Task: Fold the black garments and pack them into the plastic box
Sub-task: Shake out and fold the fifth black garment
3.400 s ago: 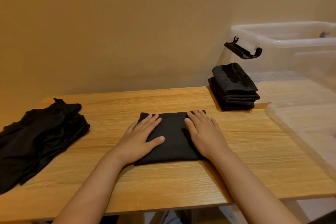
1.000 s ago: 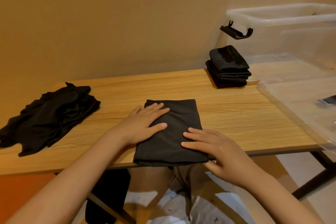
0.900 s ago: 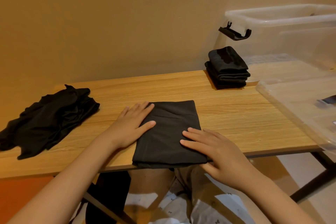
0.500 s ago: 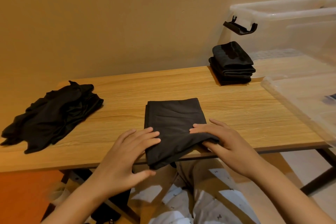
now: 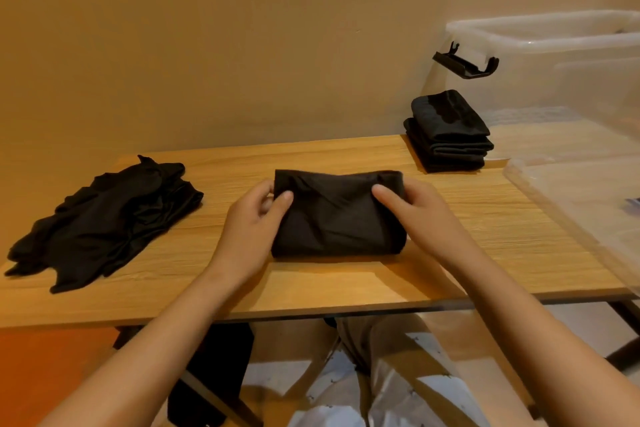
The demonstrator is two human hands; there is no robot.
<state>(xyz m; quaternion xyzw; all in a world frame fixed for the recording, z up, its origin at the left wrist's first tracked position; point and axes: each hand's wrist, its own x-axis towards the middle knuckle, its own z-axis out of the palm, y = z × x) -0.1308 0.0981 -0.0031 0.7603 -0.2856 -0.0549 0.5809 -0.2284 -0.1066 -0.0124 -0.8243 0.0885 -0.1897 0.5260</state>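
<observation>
Thumbs on top, fingers tucked behind: left hand [image 5: 254, 218] and right hand [image 5: 412, 215] pinch the far corners of the half-folded black cloth garment [image 5: 337, 222], mid-way across the wooden table [image 5: 311, 284]. The danger is that the soft layers slip and the fold sags open if one corner is let go first. The fingers behind the cloth are hidden. The clear plastic box [image 5: 554, 45] runs off the right edge, its inside unreadable.

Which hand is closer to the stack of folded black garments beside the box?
Right. The right hand pinches the right end of the middle black garment, front-left of the folded stack; the left hand pinches its left end, farther off.
</observation>
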